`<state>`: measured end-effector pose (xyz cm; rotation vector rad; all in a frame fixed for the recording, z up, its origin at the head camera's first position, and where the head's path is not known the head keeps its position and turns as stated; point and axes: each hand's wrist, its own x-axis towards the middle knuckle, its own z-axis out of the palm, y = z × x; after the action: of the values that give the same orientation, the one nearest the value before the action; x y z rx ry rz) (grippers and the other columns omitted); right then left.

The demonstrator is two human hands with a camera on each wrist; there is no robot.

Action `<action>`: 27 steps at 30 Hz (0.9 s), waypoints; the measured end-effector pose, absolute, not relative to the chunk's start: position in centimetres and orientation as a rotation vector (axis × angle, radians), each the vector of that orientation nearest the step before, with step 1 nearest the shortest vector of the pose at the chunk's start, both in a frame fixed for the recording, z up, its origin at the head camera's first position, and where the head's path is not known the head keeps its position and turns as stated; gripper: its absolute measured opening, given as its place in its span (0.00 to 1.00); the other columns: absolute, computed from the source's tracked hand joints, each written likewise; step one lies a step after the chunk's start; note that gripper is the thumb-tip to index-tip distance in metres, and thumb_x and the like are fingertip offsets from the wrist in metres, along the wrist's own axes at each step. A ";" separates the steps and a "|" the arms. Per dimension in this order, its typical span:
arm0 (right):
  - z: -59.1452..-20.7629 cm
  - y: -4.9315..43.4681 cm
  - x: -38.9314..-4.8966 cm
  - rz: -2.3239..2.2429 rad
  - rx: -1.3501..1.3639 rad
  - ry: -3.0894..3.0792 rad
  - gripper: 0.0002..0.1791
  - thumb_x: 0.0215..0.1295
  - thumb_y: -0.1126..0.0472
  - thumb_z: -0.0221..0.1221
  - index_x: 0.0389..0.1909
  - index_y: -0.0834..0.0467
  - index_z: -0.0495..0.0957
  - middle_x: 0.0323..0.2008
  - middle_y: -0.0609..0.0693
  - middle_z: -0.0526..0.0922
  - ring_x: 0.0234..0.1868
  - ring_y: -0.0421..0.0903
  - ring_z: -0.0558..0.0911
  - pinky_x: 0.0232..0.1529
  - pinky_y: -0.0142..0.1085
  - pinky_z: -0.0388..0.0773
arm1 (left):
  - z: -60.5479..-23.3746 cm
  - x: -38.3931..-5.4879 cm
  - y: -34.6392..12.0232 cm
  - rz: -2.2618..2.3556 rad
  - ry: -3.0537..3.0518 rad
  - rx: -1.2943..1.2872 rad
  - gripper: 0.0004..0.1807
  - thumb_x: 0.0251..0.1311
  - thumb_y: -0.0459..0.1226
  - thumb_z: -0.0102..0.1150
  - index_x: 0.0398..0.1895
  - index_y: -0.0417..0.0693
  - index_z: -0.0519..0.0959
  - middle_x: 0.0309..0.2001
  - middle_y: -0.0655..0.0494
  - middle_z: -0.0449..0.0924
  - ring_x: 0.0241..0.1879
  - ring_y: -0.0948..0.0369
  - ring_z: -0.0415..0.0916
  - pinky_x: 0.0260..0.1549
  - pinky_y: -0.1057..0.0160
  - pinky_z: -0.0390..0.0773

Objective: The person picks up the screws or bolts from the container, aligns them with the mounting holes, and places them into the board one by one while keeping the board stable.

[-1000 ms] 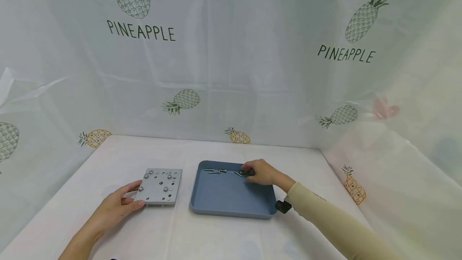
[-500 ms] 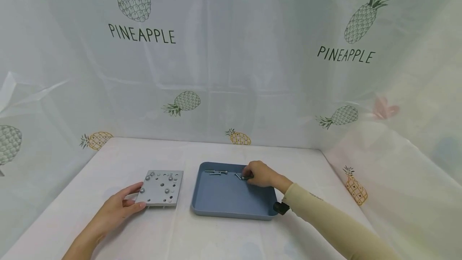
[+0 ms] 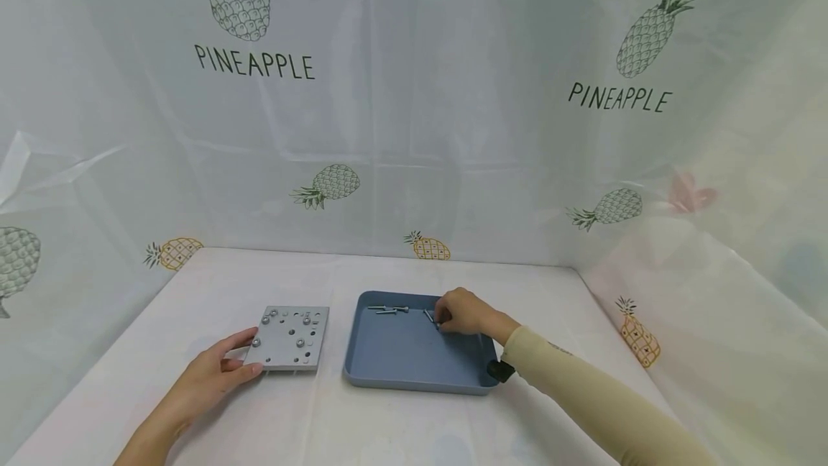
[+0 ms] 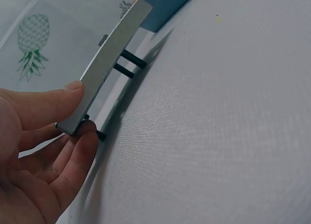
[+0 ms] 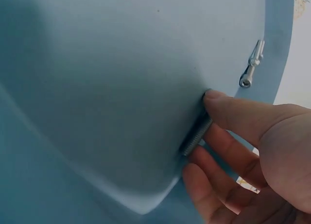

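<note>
My left hand (image 3: 210, 376) grips the near-left corner of a grey metal plate (image 3: 281, 344) with holes and several socket-head screws in it. In the left wrist view the thumb lies on the plate's edge (image 4: 112, 54), and curled fingers hold it from beneath. Screw shanks (image 4: 133, 59) stick out under the plate. At the tray's back right my right hand (image 3: 466, 313) reaches in, its thumb and fingers round a threaded screw (image 5: 198, 135), whose head end is hidden by the thumb. Another screw (image 3: 428, 316) shows just left of the fingertips in the head view.
The blue tray (image 3: 414, 382) stands right of the plate, with low raised walls. More screws (image 3: 388, 309) lie together near its back wall. A dark wrist device (image 3: 500, 370) hangs over the tray's right rim. Behind the white-covered table (image 3: 362, 426) hangs a pineapple-print sheet (image 3: 453, 128).
The right hand's fingers have closed in and turned down among the screws at the tray's back right. The left hand and plate stay nearly in place.
</note>
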<state>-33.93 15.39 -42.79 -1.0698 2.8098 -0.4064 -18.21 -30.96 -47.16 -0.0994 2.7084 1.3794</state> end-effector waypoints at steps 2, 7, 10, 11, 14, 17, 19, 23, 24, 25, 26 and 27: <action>-42.8 15.3 -33.9 -0.409 -1.068 2.806 0.05 0.63 0.69 0.73 0.37 0.60 0.89 0.30 0.46 0.86 0.30 0.38 0.80 0.36 0.34 0.80 | -47.1 -18.1 -31.0 1.378 2.712 -0.095 0.53 0.64 0.56 0.73 0.85 0.47 0.58 0.79 0.37 0.63 0.59 0.55 0.77 0.47 0.63 0.77; -42.8 15.4 -33.9 -0.411 -1.082 2.791 0.04 0.63 0.69 0.73 0.37 0.60 0.88 0.30 0.46 0.87 0.30 0.37 0.80 0.37 0.35 0.80 | -47.0 -18.0 -30.9 1.377 2.717 -0.086 0.52 0.64 0.56 0.73 0.85 0.47 0.58 0.79 0.38 0.63 0.59 0.54 0.77 0.47 0.62 0.77; -42.6 15.6 -33.8 -0.424 -1.092 2.780 0.04 0.64 0.68 0.73 0.38 0.59 0.89 0.32 0.46 0.87 0.31 0.37 0.80 0.37 0.35 0.80 | -46.8 -18.0 -30.8 1.379 2.715 -0.086 0.52 0.64 0.55 0.73 0.84 0.47 0.59 0.78 0.37 0.63 0.57 0.55 0.77 0.46 0.63 0.77; -42.5 15.7 -33.8 -0.433 -1.098 2.778 0.04 0.64 0.68 0.73 0.38 0.59 0.89 0.32 0.46 0.87 0.32 0.37 0.81 0.37 0.35 0.80 | -46.8 -18.0 -30.8 1.382 2.713 -0.087 0.52 0.64 0.55 0.73 0.84 0.47 0.59 0.78 0.37 0.63 0.57 0.55 0.77 0.46 0.63 0.77; -42.3 15.9 -33.9 -0.462 -1.111 2.773 0.04 0.65 0.68 0.72 0.40 0.59 0.89 0.33 0.46 0.88 0.32 0.37 0.81 0.38 0.34 0.80 | -46.7 -18.0 -30.8 1.389 2.709 -0.086 0.52 0.64 0.55 0.73 0.84 0.46 0.59 0.78 0.36 0.63 0.57 0.55 0.77 0.45 0.64 0.77; -42.1 16.0 -34.0 -0.505 -1.124 2.761 0.04 0.66 0.68 0.72 0.40 0.60 0.89 0.33 0.47 0.88 0.32 0.37 0.80 0.37 0.33 0.79 | -46.8 -18.0 -30.8 1.397 2.706 -0.087 0.52 0.64 0.54 0.74 0.84 0.46 0.59 0.78 0.36 0.63 0.57 0.55 0.77 0.45 0.64 0.77; -42.0 16.0 -34.1 -0.537 -1.131 2.747 0.04 0.66 0.68 0.72 0.40 0.61 0.88 0.33 0.47 0.88 0.31 0.36 0.80 0.36 0.33 0.79 | -46.8 -18.0 -30.8 1.403 2.702 -0.090 0.52 0.64 0.54 0.74 0.84 0.46 0.59 0.78 0.36 0.63 0.57 0.55 0.77 0.45 0.64 0.77; -41.7 16.0 -34.1 -0.608 -1.142 2.709 0.03 0.67 0.68 0.71 0.40 0.62 0.88 0.33 0.47 0.88 0.31 0.36 0.80 0.37 0.32 0.79 | -47.0 -18.1 -30.9 1.410 2.698 -0.095 0.52 0.64 0.54 0.74 0.84 0.46 0.59 0.78 0.36 0.63 0.57 0.55 0.77 0.45 0.63 0.78; -41.6 15.9 -34.1 -0.629 -1.141 2.698 0.03 0.67 0.68 0.71 0.40 0.62 0.88 0.33 0.47 0.88 0.32 0.36 0.81 0.37 0.32 0.79 | -47.0 -18.1 -30.9 1.409 2.699 -0.097 0.52 0.64 0.54 0.74 0.84 0.47 0.59 0.78 0.36 0.62 0.57 0.55 0.77 0.45 0.63 0.78; -41.6 15.9 -34.1 -0.647 -1.142 2.690 0.03 0.67 0.68 0.71 0.40 0.62 0.88 0.33 0.47 0.88 0.32 0.36 0.82 0.37 0.32 0.80 | -47.0 -18.1 -30.9 1.409 2.698 -0.096 0.52 0.64 0.54 0.74 0.84 0.47 0.59 0.78 0.36 0.62 0.57 0.55 0.77 0.45 0.63 0.78; -41.6 15.9 -34.1 -0.664 -1.140 2.681 0.03 0.67 0.67 0.71 0.40 0.62 0.87 0.33 0.46 0.88 0.33 0.36 0.82 0.38 0.32 0.80 | -47.0 -18.1 -30.9 1.408 2.698 -0.098 0.52 0.64 0.54 0.74 0.84 0.47 0.59 0.79 0.36 0.62 0.56 0.55 0.77 0.45 0.63 0.78; -41.6 15.8 -34.2 -0.679 -1.128 2.672 0.03 0.68 0.67 0.71 0.40 0.61 0.88 0.33 0.45 0.89 0.33 0.36 0.82 0.39 0.32 0.81 | -47.1 -18.1 -30.9 1.408 2.697 -0.098 0.52 0.64 0.54 0.74 0.85 0.47 0.59 0.79 0.36 0.62 0.56 0.55 0.77 0.45 0.63 0.78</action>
<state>-34.17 15.85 -41.62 -1.1284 2.6725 -0.6789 -18.10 -30.85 -47.05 -0.0981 2.6975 1.4075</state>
